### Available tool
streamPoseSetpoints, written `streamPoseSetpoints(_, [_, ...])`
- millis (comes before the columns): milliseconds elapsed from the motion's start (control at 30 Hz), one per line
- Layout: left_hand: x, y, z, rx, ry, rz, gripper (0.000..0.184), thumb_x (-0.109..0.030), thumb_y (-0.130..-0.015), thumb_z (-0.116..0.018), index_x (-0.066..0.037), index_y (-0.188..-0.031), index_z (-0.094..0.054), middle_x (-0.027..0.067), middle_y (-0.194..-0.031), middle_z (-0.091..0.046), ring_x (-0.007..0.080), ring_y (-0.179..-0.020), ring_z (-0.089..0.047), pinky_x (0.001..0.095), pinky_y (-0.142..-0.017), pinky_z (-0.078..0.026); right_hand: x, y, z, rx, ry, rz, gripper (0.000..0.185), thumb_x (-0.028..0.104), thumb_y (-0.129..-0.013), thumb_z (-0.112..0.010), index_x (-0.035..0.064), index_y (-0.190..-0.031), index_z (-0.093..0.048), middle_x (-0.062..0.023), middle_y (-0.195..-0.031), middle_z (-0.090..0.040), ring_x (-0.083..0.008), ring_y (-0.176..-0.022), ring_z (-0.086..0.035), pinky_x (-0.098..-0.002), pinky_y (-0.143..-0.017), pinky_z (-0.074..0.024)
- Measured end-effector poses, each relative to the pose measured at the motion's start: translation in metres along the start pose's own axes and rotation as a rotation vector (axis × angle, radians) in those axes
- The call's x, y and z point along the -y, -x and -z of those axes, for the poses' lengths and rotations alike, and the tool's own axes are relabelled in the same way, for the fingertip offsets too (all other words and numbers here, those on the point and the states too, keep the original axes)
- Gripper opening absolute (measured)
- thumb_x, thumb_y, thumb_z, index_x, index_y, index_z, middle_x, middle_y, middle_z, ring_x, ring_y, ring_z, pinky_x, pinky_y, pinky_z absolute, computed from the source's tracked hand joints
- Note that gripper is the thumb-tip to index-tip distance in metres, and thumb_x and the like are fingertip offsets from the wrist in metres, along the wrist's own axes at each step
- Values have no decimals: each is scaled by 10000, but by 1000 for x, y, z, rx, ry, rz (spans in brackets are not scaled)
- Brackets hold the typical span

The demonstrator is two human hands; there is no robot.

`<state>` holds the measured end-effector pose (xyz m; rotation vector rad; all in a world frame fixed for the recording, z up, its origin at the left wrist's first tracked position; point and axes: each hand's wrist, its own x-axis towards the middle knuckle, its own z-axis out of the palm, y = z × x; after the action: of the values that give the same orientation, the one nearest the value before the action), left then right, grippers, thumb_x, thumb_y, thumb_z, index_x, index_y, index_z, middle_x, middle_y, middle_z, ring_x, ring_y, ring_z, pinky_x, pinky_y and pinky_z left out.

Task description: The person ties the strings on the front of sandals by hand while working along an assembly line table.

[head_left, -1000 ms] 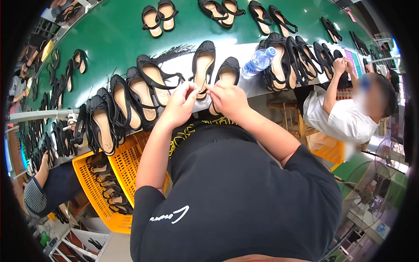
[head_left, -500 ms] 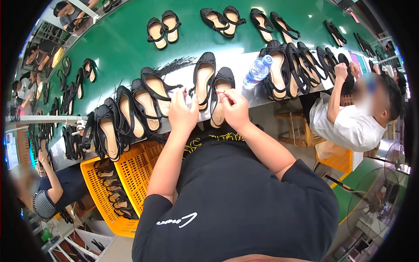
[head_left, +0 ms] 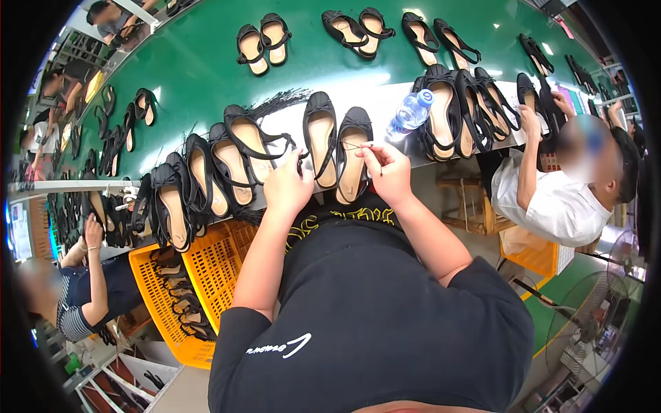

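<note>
My right hand [head_left: 387, 172] pinches the end of a thin black cord [head_left: 350, 145] between thumb and fingertips. The cord stretches left over a black slingback flat [head_left: 351, 172] with a beige insole, lying toe away from me. Beside it is a second black flat [head_left: 320, 141]. My left hand [head_left: 289, 182] is closed, its fingers curled near the strap of another black slingback [head_left: 249, 141]. Something small and dark shows at its fingertips, but I cannot make out what it is.
More black slingbacks [head_left: 200, 172] line the table edge. Black straps [head_left: 279, 103] lie behind them, and a water bottle [head_left: 412, 111] stands to the right. A yellow crate [head_left: 213, 282] holding shoes is at lower left. Co-workers sit on both sides, one in a white shirt [head_left: 551, 193].
My right hand has moved slightly right, and the thin cord now shows stretched from its fingers. My left fingers have curled down. Co-workers' hands have moved on both sides.
</note>
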<state>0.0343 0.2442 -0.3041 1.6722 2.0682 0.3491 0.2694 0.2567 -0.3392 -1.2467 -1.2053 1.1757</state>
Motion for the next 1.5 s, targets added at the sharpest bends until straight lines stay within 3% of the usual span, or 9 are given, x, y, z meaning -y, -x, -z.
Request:
streamPoseSetpoints(433, [23,20,21,37,162,-248,463,-184,-934,-697,-140,-1394,-731,155,-1116,-757,344,-937,-715,488,-846,-573,24,-8,4,102,133,-28,148,83,-1053,-752,-30,-1146,-774,-64,-984,-819,-76,-902,-751,-248,-802,-585])
streamPoseSetpoints(567, [-2,9,11,-217,-59,-411,482,-292,-896,-827,-187,-1361,-754,132,-1070,-710,336,-1007,-677,454,-897,-562,30,-6,-1,80,199,9,128,86,-1033,-781,-13,-1112,-794,-28,-908,-786,-59,-802,-695,-242,-724,-551])
streamPoseSetpoints(633, [-21,-5,6,-428,-47,-680,457,-316,-905,-832,-191,-1341,-778,110,-1227,-707,309,-1012,-680,447,-903,-552,34,-8,-5,77,284,59,114,46,-1025,-779,-12,-1119,-807,5,-926,-741,-38,-766,-614,-224,-693,-500])
streamPoseSetpoints(767, [-38,-21,-3,-450,24,-752,345,-270,-903,-845,-180,-1235,-823,88,-1145,-731,304,-1001,-682,450,-890,-551,51,-11,-10,91,220,111,99,32,-1014,-782,3,-1102,-816,18,-917,-716,-37,-749,-582,-225,-661,-467])
streamPoseSetpoints(867, [-33,-29,-11,-222,290,-753,163,-125,-913,-828,-121,-1074,-856,46,-960,-738,301,-987,-693,418,-880,-554,61,-14,-9,98,207,128,97,21,-1010,-775,10,-1095,-821,20,-938,-720,-36,-743,-566,-220,-661,-448])
streamPoseSetpoints(1033, [-32,-32,1,-75,470,-630,226,-117,-948,-803,-57,-1165,-826,82,-1031,-745,316,-1020,-711,427,-903,-567,62,-19,-7,95,167,29,111,30,-1026,-764,1,-1124,-807,3,-948,-747,-33,-769,-599,-215,-687,-471])
streamPoseSetpoints(1167, [-35,-48,-10,-193,529,-833,258,-167,-1012,-766,-71,-1248,-801,111,-1128,-767,290,-957,-722,401,-881,-571,57,-28,-5,146,206,40,138,33,-1040,-751,-9,-1167,-782,-39,-992,-791,-53,-879,-702,-216,-767,-539])
streamPoseSetpoints(1267, [-44,-47,-8,232,661,-546,238,-175,-1016,-766,-81,-1230,-811,122,-1056,-769,248,-920,-689,366,-844,-551,78,-33,2,197,285,-52,141,22,-1043,-741,-13,-1176,-773,-59,-1045,-810,-91,-943,-747,-233,-832,-570])
streamPoseSetpoints(1500, [-49,-47,-9,64,563,-682,207,-155,-986,-785,-94,-1176,-838,73,-939,-758,224,-895,-650,352,-838,-522,60,-38,28,165,270,-89,155,35,-1049,-728,-42,-1174,-779,-86,-1017,-824,-129,-954,-768,-281,-884,-586])
